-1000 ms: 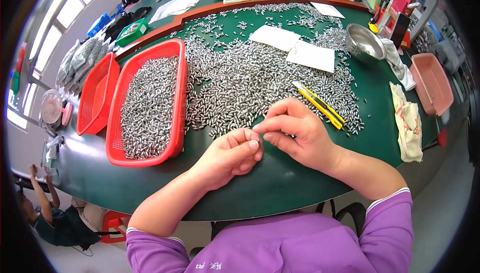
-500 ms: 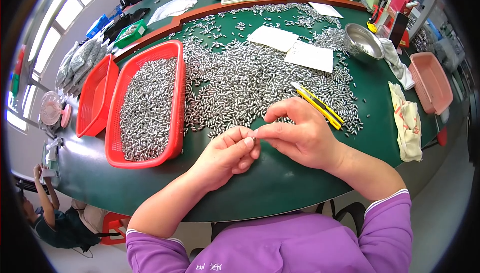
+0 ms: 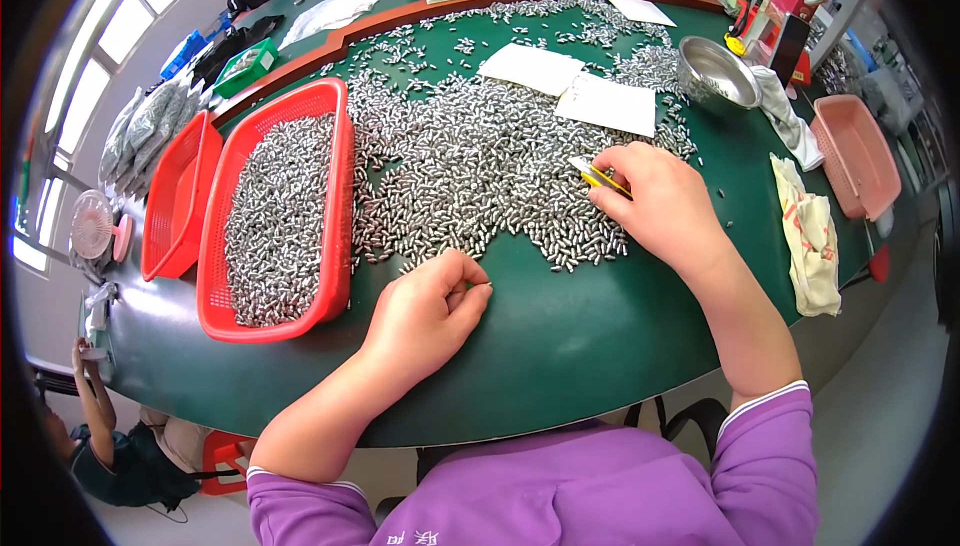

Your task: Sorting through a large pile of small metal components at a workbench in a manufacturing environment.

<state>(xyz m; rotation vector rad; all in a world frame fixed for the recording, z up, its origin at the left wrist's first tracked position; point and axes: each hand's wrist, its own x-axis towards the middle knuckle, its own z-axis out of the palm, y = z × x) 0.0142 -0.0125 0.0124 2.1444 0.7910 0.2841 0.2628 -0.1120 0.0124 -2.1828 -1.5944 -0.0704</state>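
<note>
My right hand has come down over a yellow utility knife lying on the pile of small silvery metal pieces. Its fingers curl around the handle, and the blade end pokes out at the left. The rest of the handle is hidden beneath the palm. Just in front of the pile, my left hand is closed in a pinch above the green table. Whatever sits between its thumb and finger is too small to make out.
A red basket full of the same pieces stands left, beside another red basket. White papers lie on the pile. At right are a steel bowl, a cloth and a pink basket. Other people sit far left.
My hands have parted. The right one moved right and away from me onto the utility knife; the left one drew slightly back to the left, still pinched.
</note>
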